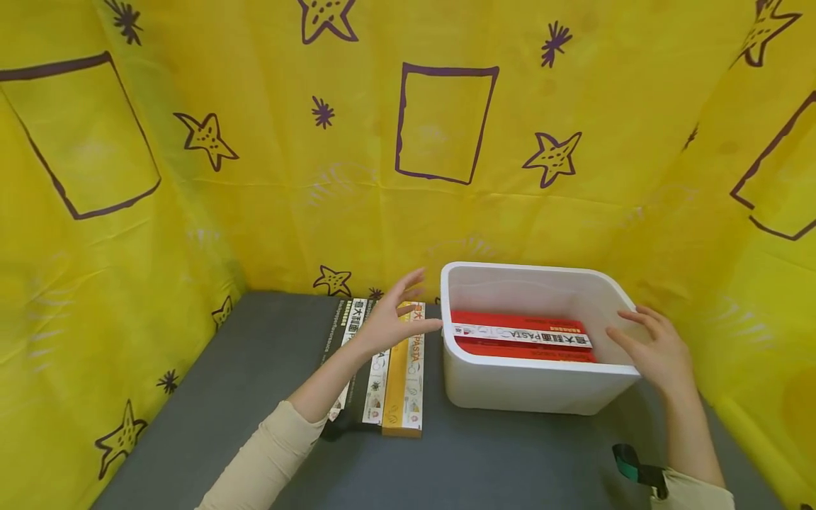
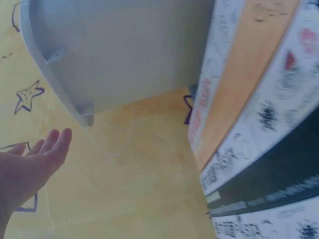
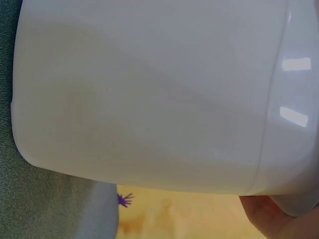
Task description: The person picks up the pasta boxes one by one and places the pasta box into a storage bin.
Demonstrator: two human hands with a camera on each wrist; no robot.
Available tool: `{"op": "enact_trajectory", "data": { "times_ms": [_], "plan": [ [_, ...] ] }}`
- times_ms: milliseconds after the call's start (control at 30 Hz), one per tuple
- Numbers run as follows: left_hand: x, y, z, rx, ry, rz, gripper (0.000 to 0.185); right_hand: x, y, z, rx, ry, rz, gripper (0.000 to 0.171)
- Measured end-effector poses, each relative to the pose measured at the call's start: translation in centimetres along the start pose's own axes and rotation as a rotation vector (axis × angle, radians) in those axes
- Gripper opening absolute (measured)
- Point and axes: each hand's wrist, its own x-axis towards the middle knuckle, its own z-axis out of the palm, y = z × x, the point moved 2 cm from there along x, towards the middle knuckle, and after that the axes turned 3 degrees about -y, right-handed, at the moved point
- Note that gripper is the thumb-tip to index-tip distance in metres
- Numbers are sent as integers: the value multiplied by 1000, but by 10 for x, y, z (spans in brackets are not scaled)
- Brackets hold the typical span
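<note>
A white plastic bin stands on the dark table, with red pasta boxes lying inside it. My left hand hovers by the bin's left side with its fingers spread and nothing held; its thumb points at the rim. Beneath that hand and forearm lie an orange pasta box and black pasta boxes, side by side and partly covered by the arm. At the bin's right end, my right hand has its loosely spread fingers right at the rim. In the right wrist view the bin's outer wall hides most of that hand.
A yellow cloth printed with stars and frames hangs behind and at both sides of the grey table. From the right wrist dangles a black and green strap, low over the table.
</note>
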Motion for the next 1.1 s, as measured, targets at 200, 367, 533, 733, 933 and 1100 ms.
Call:
{"op": "enact_trajectory", "data": {
  "times_ms": [200, 367, 533, 733, 933, 1100],
  "plan": [
    [-30, 3, -9, -113, -18, -119, 89, -1, 1, 1, 0, 1, 2, 57],
    [-56, -5, -15, -140, 15, -199, 93, -1, 1, 2, -6, 8, -8, 56],
    [-75, -37, -22, -128, 91, -224, 97, 0, -1, 1, -2, 7, -17, 55],
    [-97, -61, -30, -67, 127, -250, 100, 1, -3, -1, 10, 8, -4, 56],
    [-116, -72, -39, -5, 127, -307, 104, 1, -1, 0, 9, 5, -2, 56],
    [-129, -79, -43, 117, 118, -298, 107, 1, 2, 0, 9, -1, 2, 56]
  ]
}}
